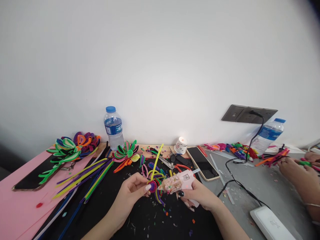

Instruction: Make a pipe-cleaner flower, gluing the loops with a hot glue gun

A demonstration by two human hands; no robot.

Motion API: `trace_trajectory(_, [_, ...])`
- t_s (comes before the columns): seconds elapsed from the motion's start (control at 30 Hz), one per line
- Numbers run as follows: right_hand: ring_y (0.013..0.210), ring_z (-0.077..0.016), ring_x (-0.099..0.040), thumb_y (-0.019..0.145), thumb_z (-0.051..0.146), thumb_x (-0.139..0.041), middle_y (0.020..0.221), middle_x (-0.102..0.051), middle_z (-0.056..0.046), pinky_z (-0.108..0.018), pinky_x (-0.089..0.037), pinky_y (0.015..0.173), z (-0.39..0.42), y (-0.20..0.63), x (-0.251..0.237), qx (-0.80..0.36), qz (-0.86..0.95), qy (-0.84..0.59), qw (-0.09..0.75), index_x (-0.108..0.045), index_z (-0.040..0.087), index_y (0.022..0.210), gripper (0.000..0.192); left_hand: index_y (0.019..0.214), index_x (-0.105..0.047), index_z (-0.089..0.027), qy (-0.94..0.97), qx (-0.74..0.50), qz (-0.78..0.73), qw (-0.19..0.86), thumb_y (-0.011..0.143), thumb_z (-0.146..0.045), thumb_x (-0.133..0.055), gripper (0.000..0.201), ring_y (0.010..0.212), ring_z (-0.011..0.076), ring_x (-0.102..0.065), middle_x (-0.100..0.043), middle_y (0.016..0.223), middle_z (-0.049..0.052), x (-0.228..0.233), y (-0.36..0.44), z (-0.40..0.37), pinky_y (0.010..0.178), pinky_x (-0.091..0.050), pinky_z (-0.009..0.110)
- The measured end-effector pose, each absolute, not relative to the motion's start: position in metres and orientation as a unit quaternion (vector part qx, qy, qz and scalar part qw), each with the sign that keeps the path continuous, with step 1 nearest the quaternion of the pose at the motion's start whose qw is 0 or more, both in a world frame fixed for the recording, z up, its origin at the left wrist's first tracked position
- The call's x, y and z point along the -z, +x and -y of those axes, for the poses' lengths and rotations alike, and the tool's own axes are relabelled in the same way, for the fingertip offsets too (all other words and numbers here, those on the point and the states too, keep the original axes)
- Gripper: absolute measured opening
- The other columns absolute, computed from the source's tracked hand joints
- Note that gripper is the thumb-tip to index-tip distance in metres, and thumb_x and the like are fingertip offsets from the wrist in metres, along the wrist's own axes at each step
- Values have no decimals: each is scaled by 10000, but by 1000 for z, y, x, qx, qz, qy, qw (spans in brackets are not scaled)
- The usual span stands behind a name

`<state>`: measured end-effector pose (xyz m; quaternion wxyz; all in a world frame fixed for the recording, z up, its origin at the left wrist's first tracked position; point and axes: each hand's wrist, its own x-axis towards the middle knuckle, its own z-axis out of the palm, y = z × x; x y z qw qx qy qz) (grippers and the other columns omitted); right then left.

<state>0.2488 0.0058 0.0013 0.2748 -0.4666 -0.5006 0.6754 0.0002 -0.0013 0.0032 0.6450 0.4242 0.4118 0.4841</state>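
In the middle of the head view, my left hand [136, 188] pinches a pipe cleaner flower [152, 186] with a purple and red coiled centre. A yellow pipe cleaner [158, 160] sticks up from it, and striped loops hang below. My right hand [197, 195] is wrapped round a pale pink glue gun [183, 180], with a glue stick poking out of its back. The gun's glue-crusted nozzle points left, close to the flower's centre; whether it touches cannot be made out. Scissors [167, 162] lie open behind the flower.
Finished pipe cleaner flowers [75, 146] and loose pipe cleaners [82, 181] lie at left. A water bottle [113, 130], a paper cup [181, 145] and a phone [203, 163] stand or lie along the wall. A black cord [238, 180] runs to a white power strip [271, 221]. Another person's hands [297, 175] work at right.
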Motion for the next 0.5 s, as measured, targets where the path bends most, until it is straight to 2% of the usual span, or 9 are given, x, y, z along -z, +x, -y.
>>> trace_trajectory(0.27, [322,-38,-337,675,382,-687,418,-507,80,-160,-324,327,-5,246,-1,-696,492,-422,310,-505,134,879,369,673,-572,-165,438,-463,-393,663,659,-225,-724,164,579,105,-559,-566,641,-41,-3,3,3,568,-432,223])
trace_trajectory(0.5, [333,-39,-340,668,412,-691,435,-507,82,-162,-318,337,-4,242,-3,-682,501,-438,303,-489,149,890,399,683,-588,-164,462,-452,-379,662,668,-229,-716,143,576,108,-559,-585,641,-31,0,3,3,569,-433,228])
